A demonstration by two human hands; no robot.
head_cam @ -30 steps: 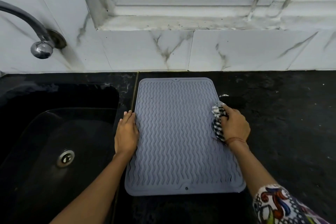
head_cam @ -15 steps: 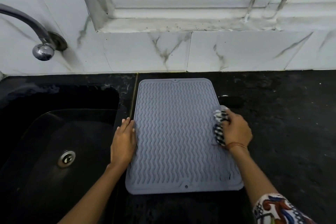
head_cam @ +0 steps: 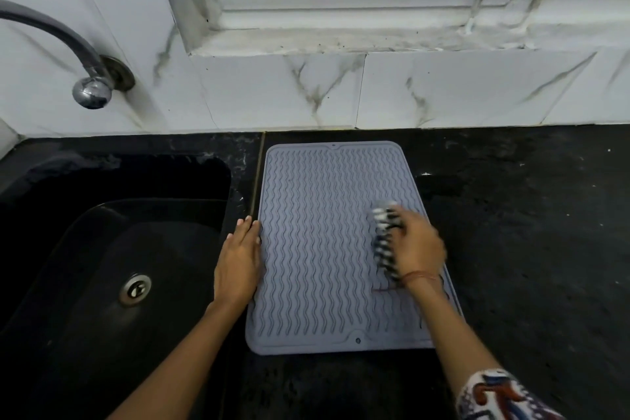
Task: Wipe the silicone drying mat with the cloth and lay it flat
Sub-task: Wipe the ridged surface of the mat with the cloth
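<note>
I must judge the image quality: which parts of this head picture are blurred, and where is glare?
Head view: the right hand and its checked cloth are motion-blurred; the left hand and grey silicone mat are sharp; glare sits on the chrome tap tip; the black sink is very dark; the wide lens bends the tile lines.

Left hand (head_cam: 238, 266): flat, palm down, fingers straight and together, pointing away from the body.
Left forearm: bare, running up from the lower left.
Right hand (head_cam: 417, 244): closed around a bunched cloth (head_cam: 385, 242), knuckles up, blurred.
Right wrist: thin thread band around it.
Right forearm: bare, running up from the lower right; patterned sleeve (head_cam: 501, 395) at the frame's bottom edge.
</note>
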